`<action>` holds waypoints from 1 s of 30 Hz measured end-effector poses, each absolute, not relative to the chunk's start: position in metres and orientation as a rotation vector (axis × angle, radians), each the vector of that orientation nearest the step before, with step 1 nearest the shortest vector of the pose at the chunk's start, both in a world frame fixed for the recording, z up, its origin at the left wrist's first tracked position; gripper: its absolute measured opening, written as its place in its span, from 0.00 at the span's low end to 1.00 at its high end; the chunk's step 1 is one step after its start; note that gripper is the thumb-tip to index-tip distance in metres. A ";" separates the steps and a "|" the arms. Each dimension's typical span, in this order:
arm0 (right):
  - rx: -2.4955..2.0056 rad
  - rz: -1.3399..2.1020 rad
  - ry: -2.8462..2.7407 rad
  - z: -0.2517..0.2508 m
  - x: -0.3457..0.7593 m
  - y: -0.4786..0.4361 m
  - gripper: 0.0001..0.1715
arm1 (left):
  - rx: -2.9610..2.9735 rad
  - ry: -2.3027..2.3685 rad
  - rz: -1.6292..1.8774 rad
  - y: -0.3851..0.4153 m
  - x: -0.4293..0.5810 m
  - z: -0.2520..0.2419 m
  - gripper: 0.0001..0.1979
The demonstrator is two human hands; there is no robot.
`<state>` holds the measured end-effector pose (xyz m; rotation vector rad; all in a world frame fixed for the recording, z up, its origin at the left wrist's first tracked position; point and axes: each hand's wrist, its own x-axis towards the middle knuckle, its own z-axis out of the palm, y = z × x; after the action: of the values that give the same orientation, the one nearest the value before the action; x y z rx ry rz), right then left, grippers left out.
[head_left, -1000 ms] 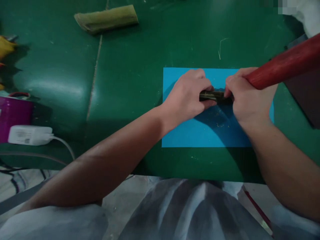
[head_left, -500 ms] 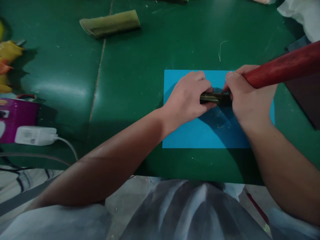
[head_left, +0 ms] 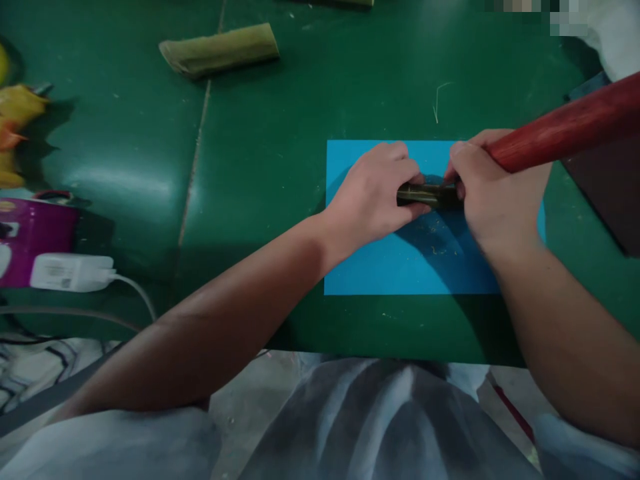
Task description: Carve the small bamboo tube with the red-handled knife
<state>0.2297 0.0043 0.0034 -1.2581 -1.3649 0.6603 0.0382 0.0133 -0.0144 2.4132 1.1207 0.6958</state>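
Both my hands meet over a blue sheet [head_left: 400, 267] on the green table [head_left: 260, 147]. My left hand [head_left: 375, 193] is closed, pinching the left end of a small dark green strip [head_left: 425, 195] that lies on the sheet. My right hand [head_left: 493, 193] is wrapped round a red wooden handle [head_left: 565, 127] that runs up and to the right out of frame; its fingertips touch the strip's right end. What is at the handle's lower end is hidden under my hand. Small crumbs lie on the sheet below the strip.
A folded yellow-green leaf piece [head_left: 220, 48] lies far left on the table. At the left edge are a white charger [head_left: 70, 272] with its cable, a purple box [head_left: 30, 233] and yellow things [head_left: 13, 127]. A dark board [head_left: 605, 193] sits at the right.
Almost nothing: both hands keep their hold. The view shifted slightly, and the red handle sits a little higher than a second ago.
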 end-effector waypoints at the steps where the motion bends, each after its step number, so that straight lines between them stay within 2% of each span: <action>1: -1.272 0.662 -1.382 0.003 0.231 0.004 0.21 | 2.410 1.120 0.702 0.013 0.038 -0.015 0.03; 10: -1.317 0.674 -1.425 0.001 0.234 0.002 0.20 | 2.408 1.123 0.700 0.013 0.040 -0.014 0.04; 18: -1.385 0.725 -1.426 0.010 0.231 0.001 0.25 | 2.412 1.126 0.729 0.016 0.039 -0.019 0.04; 24: -1.293 0.655 -1.402 0.004 0.230 0.003 0.21 | 2.405 1.119 0.733 0.015 0.039 -0.018 0.03; 30: -1.285 0.648 -1.415 -0.001 0.235 0.006 0.21 | 2.401 1.122 0.736 0.014 0.040 -0.019 0.04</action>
<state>0.2348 0.0064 -0.0014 -1.2847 -1.4146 0.6484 0.0401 0.0141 -0.0186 2.4014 1.1222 0.7362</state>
